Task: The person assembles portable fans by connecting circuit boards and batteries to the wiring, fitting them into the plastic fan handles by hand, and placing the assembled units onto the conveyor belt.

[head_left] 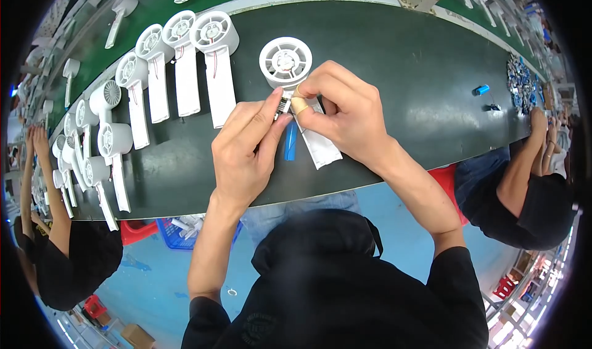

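Left hand (244, 144) pinches the circuit board (283, 106), closed right hand (350, 116) nearer the fan handle (318, 145) slanting toward five o'clock!

Fisheye view, brightly lit, black-cornered.
We note pale glare on the dark green tabletop (407, 96), bowed edges, soft periphery.

Dark bench (401, 96), white fan (285, 61) at centre, more fans (157, 90) at left, parts heap (521, 85) at right

A head-worn fisheye looks down from close above the left hand (242, 144) and right hand (351, 114).
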